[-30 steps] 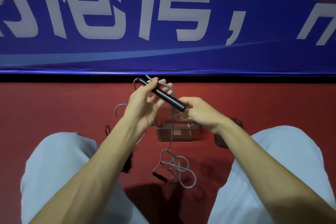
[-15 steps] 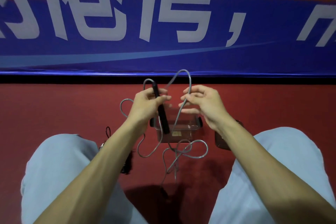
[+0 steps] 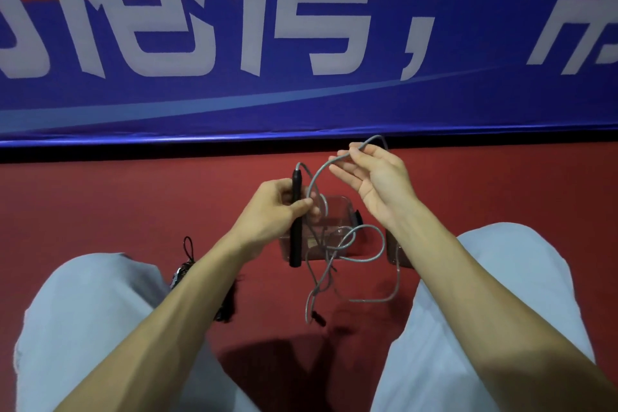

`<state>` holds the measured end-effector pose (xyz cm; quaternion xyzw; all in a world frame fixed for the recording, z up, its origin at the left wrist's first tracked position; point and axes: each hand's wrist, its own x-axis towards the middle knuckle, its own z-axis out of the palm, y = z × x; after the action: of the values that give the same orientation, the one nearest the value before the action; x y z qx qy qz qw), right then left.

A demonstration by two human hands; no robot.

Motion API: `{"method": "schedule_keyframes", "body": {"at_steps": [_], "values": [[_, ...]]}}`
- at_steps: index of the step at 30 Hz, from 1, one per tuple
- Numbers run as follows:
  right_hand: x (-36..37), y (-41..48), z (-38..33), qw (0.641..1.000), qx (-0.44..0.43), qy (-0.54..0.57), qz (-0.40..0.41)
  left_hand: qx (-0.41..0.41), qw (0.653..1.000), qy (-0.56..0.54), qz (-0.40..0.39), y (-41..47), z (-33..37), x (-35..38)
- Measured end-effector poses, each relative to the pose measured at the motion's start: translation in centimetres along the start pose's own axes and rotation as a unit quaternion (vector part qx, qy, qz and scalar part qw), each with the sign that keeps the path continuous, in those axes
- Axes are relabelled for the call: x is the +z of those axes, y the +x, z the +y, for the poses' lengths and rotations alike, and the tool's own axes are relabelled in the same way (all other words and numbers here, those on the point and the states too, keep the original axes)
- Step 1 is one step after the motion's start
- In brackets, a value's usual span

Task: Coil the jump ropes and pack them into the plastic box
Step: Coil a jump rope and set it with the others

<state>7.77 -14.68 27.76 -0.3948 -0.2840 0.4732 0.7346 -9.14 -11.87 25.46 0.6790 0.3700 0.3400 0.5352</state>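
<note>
Grey rope [image 3: 321,170] raised higher in right hand [image 3: 378,181]; left hand [image 3: 271,207] grips handle [image 3: 295,244].

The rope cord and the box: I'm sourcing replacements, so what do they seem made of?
The grey cord looks like plastic-coated cable: smooth, slight sheen, springy loops. The box looks like clear, glossy hard plastic; red floor shows through.

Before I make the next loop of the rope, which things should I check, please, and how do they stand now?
1. Left hand grips black handle: ok.
2. Right hand pinches grey rope: ok.
3. Rope hangs untangled: not ok, loops cross below the handle.
4. Plastic box empty: cannot tell, rope hangs before it.
5. Second handle off the floor: cannot tell.
</note>
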Motion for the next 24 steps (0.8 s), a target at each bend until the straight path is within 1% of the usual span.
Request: {"method": "schedule_keyframes", "body": {"at_steps": [1, 3, 4, 5, 6, 8, 9, 10, 11, 12, 16, 17, 18, 19, 20, 21, 22, 24], "values": [[0.0, 0.0, 0.1, 0.999, 0.001, -0.040, 0.002, 0.005, 1.000, -0.020, 0.013, 0.0, 0.1, 0.0], [-0.1, 0.1, 0.4, 0.984, -0.002, -0.179, -0.006, 0.013, 0.997, -0.071, 0.040, 0.1, 0.4, -0.1], [-0.1, 0.1, 0.7, 0.965, -0.008, -0.260, -0.023, 0.013, 0.993, -0.104, 0.054, 0.1, 0.6, -0.2], [-0.2, 0.1, 1.0, 0.939, -0.022, -0.340, -0.050, 0.011, 0.988, -0.137, 0.068, 0.2, 0.8, -0.3], [-0.4, 0.0, 1.4, 0.900, -0.047, -0.425, -0.086, 0.010, 0.982, -0.167, 0.081, 0.2, 1.0, -0.5], [-0.6, -0.1, 1.9, 0.791, -0.089, -0.582, -0.168, 0.009, 0.971, -0.214, 0.102, 0.3, 1.2, -0.9], [-0.7, -0.2, 2.1, 0.741, -0.092, -0.634, -0.202, 0.007, 0.966, -0.235, 0.111, 0.4, 1.3, -1.1], [-0.7, -0.4, 2.2, 0.707, -0.088, -0.665, -0.226, 0.003, 0.959, -0.257, 0.120, 0.5, 1.4, -1.4], [-0.8, -0.5, 2.3, 0.686, -0.087, -0.681, -0.242, -0.002, 0.950, -0.283, 0.129, 0.5, 1.4, -1.6], [-0.8, -0.6, 2.5, 0.671, -0.087, -0.692, -0.252, -0.009, 0.940, -0.314, 0.136, 0.6, 1.5, -1.9], [-1.2, -0.3, 3.1, 0.665, -0.082, -0.700, -0.248, -0.025, 0.892, -0.423, 0.158, 0.7, 1.8, -2.7], [-1.5, -0.1, 3.3, 0.654, -0.073, -0.710, -0.250, -0.025, 0.875, -0.456, 0.161, 0.8, 2.0, -3.0], [-1.8, 0.1, 3.4, 0.634, -0.056, -0.728, -0.255, -0.020, 0.857, -0.490, 0.159, 0.8, 2.2, -3.3], [-2.1, 0.2, 3.6, 0.606, -0.036, -0.748, -0.269, -0.010, 0.840, -0.519, 0.155, 0.8, 2.4, -3.7], [-2.3, 0.3, 3.8, 0.579, -0.013, -0.764, -0.285, 0.000, 0.830, -0.536, 0.153, 0.8, 2.5, -4.1], [-2.5, 0.3, 4.0, 0.567, 0.000, -0.768, -0.298, 0.007, 0.825, -0.543, 0.154, 0.8, 2.5, -4.3], [-2.5, 0.3, 4.2, 0.569, 0.002, -0.764, -0.302, 0.010, 0.823, -0.546, 0.155, 0.8, 2.5, -4.4], [-2.1, 0.2, 4.3, 0.604, -0.028, -0.743, -0.288, 0.004, 0.819, -0.554, 0.153, 0.7, 2.4, -4.2]]}}
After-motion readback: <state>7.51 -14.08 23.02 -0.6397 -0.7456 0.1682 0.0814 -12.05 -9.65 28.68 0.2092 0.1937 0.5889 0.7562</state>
